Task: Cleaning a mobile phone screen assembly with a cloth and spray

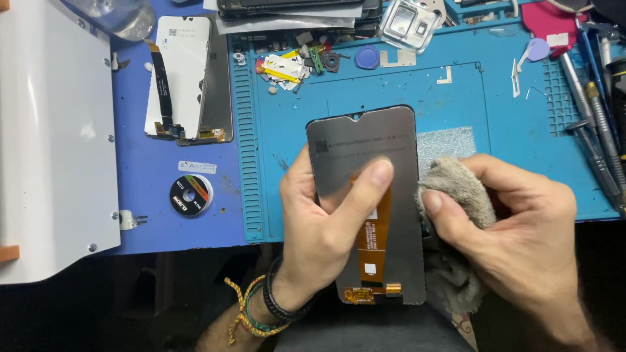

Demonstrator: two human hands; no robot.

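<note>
Grey matte phone display panel (365,163), orange flex ribbon down its back, centre frame above the blue ribbed mat (456,104) | left hand (319,228) grips its left edge, thumb across | right hand (521,228) pinches a nubby beige cloth (456,189) against its right edge | second display panel (186,78) upper left on the surface.

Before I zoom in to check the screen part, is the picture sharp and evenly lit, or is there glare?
Head view: the phone display panel is sharp, with a soft grey sheen but no harsh glare; the white cover at the left is bright and nearly washed out; below the blue mat the frame falls into dark shadow.
</note>
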